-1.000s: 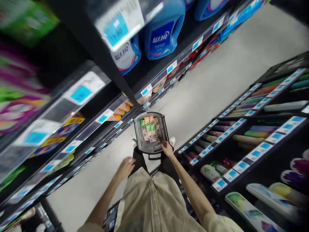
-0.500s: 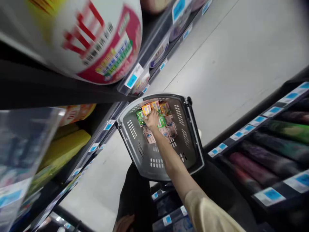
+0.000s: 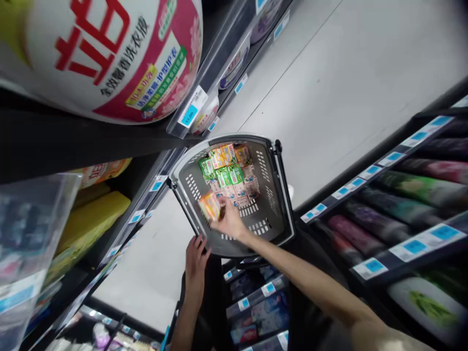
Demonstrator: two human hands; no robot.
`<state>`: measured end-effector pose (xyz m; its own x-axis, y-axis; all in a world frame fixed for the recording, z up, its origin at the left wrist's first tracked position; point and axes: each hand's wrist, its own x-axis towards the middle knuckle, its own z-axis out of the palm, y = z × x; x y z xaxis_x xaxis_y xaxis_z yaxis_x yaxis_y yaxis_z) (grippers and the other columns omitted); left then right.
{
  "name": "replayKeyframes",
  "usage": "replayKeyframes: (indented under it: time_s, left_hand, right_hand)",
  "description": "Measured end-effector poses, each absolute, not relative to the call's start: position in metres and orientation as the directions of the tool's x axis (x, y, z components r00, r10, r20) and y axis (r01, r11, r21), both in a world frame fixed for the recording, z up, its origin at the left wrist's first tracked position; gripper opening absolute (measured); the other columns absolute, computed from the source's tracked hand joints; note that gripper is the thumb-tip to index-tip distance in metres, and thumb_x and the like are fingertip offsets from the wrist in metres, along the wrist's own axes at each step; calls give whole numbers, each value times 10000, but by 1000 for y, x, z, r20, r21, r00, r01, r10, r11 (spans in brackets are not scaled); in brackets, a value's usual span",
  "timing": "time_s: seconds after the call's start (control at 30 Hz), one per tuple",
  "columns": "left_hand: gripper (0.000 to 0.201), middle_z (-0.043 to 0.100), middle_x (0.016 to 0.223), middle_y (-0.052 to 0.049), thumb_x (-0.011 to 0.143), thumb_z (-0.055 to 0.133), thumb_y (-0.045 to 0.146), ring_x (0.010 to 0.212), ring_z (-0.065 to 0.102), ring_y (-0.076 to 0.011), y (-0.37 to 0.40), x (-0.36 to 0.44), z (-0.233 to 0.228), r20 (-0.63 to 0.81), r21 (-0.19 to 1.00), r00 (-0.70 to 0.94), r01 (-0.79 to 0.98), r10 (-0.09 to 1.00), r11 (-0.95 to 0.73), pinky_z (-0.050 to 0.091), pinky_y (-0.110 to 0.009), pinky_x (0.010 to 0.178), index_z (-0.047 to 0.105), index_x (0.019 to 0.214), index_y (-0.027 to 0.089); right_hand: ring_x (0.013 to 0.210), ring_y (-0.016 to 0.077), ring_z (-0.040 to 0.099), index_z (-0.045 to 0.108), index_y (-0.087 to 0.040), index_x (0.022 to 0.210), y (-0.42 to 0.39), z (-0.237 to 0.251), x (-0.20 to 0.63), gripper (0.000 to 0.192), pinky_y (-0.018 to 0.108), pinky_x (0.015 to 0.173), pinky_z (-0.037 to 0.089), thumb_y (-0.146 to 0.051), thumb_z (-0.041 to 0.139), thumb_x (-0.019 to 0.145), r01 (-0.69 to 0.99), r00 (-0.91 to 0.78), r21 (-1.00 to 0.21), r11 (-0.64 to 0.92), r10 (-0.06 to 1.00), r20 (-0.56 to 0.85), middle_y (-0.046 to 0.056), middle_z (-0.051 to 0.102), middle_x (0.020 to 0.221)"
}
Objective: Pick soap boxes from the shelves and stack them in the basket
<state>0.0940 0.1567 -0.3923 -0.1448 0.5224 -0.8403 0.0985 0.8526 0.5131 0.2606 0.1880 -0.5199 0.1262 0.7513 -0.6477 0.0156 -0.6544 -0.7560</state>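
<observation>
Right hand [image 3: 228, 222] clamps one orange packet [image 3: 209, 205]; left hand [image 3: 195, 261] grips the one grey basket [image 3: 272, 195].

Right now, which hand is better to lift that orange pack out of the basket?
Right. The right hand already has the orange pack in its fingers, inside the basket. The left hand sits lower, at the basket's near edge, holding no pack.

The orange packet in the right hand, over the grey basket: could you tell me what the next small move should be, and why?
Probably lift the orange packet clear of the basket. The right hand has its grip shut on it above the other packets, while the left hand steadies the near rim.
</observation>
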Motion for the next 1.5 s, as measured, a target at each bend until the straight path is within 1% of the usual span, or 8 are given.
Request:
replayKeyframes:
  time_s: [0.23,0.3,0.43,0.67,0.83,0.97,1.27,1.5]
  left_hand:
    - [708,727,1370,-100,706,947,446,1202,732,-303,166,106,-409,-907,368,-288,-194,306,909,630,-406,979,670,1337,282]
    - [687,745,1336,-83,702,949,425,1144,755,-306,161,94,-404,-921,329,-292,-229,258,916,649,-442,945,677,1320,297]
    - [676,759,1304,-93,716,939,389,1123,763,-315,153,71,-406,-914,328,-310,-181,263,927,655,-465,940,684,1334,287]
    - [727,714,1368,-145,740,924,392,1113,760,-347,135,51,-417,-914,320,-324,-206,244,925,653,-491,908,641,1397,262]
    - [783,719,1343,-160,723,931,389,1050,774,-331,133,48,-422,-919,324,-300,-202,257,924,658,-479,885,616,1425,242]
    - [754,733,1314,-154,715,943,371,1026,777,-316,133,51,-418,-924,330,-277,-229,263,916,660,-469,875,633,1387,228]
    - [822,722,1351,-199,649,962,365,1183,731,-402,100,40,-373,-948,288,-223,-296,228,911,639,-495,915,656,1391,190]
    - [648,802,1117,-203,493,991,441,1140,743,-472,44,45,-308,-922,380,-228,-370,314,847,586,-602,1007,797,1066,208]
  right_hand:
    - [1085,243,693,644,-260,1262,149,-472,272,397,384,950,570,-438,728,917,-145,-161,-869,-473,878,-451,74,733,1166]
    - [1040,238,697,659,-235,1117,161,-525,287,306,380,917,572,-506,616,983,-163,151,-806,-569,793,-590,88,733,1100]
    - [1342,373,561,548,-98,1378,187,-647,312,738,541,1160,439,-613,690,869,39,585,-550,-834,465,-664,259,615,1399]
    - [1517,406,401,357,41,1523,203,-720,289,861,472,1262,306,-488,672,921,244,592,-257,-935,353,-724,358,431,1584]
    - [1438,460,508,466,25,1476,203,-721,304,968,511,1210,386,-503,869,772,105,602,-203,-974,225,-766,375,550,1483]
    - [1305,393,653,719,-71,1187,207,-713,329,645,437,1093,507,-440,928,701,-200,417,-281,-939,178,-891,269,744,1257]
    - [849,237,777,742,-141,985,221,-579,318,415,343,808,651,-433,895,732,-479,149,-314,-820,276,-950,111,822,890]
    - [1041,265,778,731,-243,1166,205,-355,320,681,384,921,641,-461,976,569,-509,-93,-493,-706,614,-784,56,815,1142]
